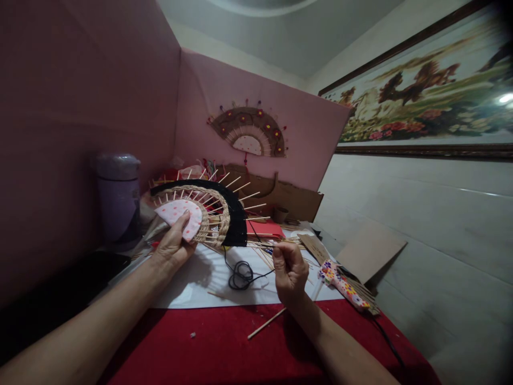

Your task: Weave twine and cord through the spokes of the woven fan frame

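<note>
My left hand (176,240) grips a woven fan by its pale half-round base (176,211) with pink dots, thumb on the front. Thin wooden sticks spread from that base, crossed by tan braided bands and a broad black woven band (236,219). To the right, my right hand (290,267) is closed in a pinch on a black cord (262,245), level with the fan's lower right corner. A loose coil of the cord (240,275) hangs or lies below the fan; I cannot tell which.
A finished-looking fan (252,128) with flowers hangs on the pink panel. At left stands a lilac bottle (119,198). A floral-patterned glue gun (342,283) lies right, beside cardboard. One loose stick (266,323) rests on the red cloth (192,353); white paper (180,294) lies beyond.
</note>
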### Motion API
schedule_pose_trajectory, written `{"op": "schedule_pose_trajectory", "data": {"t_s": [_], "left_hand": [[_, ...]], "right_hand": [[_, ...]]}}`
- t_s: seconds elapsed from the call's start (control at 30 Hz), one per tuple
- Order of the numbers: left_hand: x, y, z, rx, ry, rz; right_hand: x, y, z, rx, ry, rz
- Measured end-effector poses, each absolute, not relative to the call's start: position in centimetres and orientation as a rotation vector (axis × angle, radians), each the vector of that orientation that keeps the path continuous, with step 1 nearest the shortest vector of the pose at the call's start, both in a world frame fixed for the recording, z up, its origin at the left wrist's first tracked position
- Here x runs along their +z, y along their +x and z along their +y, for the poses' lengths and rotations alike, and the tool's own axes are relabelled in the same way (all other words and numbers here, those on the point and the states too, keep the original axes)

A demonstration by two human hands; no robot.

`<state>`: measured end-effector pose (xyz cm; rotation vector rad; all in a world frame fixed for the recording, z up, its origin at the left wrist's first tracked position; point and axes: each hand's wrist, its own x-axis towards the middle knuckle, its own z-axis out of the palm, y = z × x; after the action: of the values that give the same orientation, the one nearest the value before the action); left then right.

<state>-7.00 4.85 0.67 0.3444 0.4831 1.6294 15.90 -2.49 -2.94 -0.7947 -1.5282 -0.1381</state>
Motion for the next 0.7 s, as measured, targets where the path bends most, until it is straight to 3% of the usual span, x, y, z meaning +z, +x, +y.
{"op": "schedule_pose_trajectory", "data": {"t_s": [0.37,0.7], "left_hand": [[0.81,-6.96,4.66,1.610,0.352,0.482],[0.78,-6.99,4.71,1.612,0.362,0.499]], "right_hand": [[-2.40,15.77,-2.95,-0.267,-0.684,-1.823],[-2.81,15.57,-2.17,0.023,-0.764,-1.906]]}}
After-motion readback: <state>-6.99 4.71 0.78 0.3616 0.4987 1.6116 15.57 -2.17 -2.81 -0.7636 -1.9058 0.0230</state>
